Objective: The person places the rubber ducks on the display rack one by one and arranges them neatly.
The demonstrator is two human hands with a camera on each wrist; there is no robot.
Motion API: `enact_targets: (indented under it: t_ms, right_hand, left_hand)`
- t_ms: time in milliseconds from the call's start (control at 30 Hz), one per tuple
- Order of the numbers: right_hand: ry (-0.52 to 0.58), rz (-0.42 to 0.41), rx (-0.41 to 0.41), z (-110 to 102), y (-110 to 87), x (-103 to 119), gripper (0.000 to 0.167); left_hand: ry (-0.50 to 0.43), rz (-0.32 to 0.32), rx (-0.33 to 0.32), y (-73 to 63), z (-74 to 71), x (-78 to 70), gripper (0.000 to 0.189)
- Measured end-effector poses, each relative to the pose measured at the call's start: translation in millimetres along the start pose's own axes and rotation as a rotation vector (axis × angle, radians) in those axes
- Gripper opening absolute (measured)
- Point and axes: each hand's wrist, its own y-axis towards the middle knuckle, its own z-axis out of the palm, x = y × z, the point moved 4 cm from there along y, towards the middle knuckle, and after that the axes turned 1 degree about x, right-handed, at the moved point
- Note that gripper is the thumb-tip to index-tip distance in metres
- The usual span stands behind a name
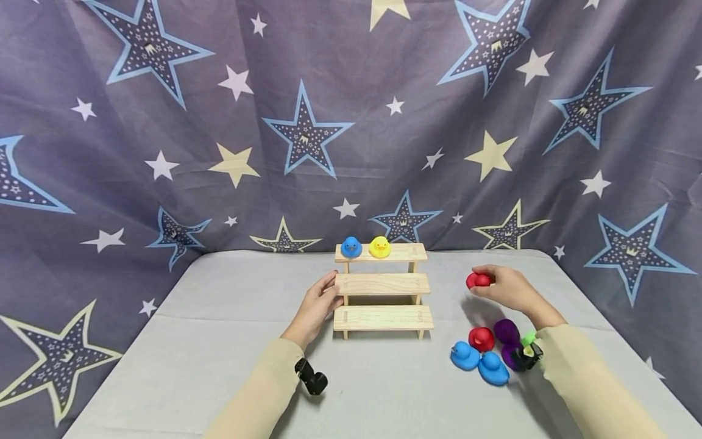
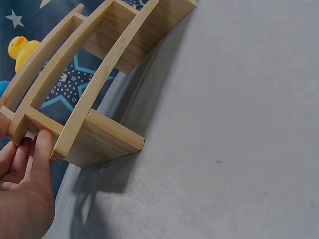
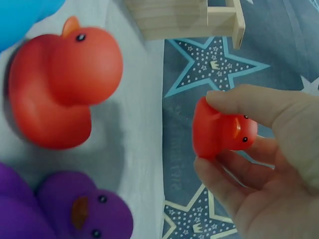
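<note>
One blue duck and one yellow duck sit side by side on the top step of the wooden shelf. At the shelf's left end, the left hand grips the middle step between thumb and fingers. To the right of the shelf, the right hand pinches the held red duck in the air, by thumb and fingertips. Also right of the shelf, but nearer to the person, lie a second red duck, loose blue ducks and purple ducks, close together. In my judgement, the held red duck may slip, because its rounded body offers few flat places. If the left hand pushes unevenly, the shelf could tilt and its ducks may fall. The black wrist camera, if lowered, could knock the purple ducks.
</note>
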Motion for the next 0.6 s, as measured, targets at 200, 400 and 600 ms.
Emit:
enact_targets:
  t_ms: [200, 400, 600]
  right_hand:
    - [0.003, -0.007, -0.019, 1, 3.6, 11, 0.053]
    - [-0.003, -0.049, -0.060, 0, 9.4, 25, 0.052]
    - [-0.006, -0.083, -0.093, 1, 15.4, 40, 0.052]
  left_hand:
    - [-0.003, 0.001, 0.004, -0.6, 0.1, 0.0, 0.051]
    - [-0.008, 0.005, 0.006, -0.9, 0.0, 0.0, 0.051]
    - [-0.008, 0.006, 0.007, -0.4, -0.1, 0.2, 0.052]
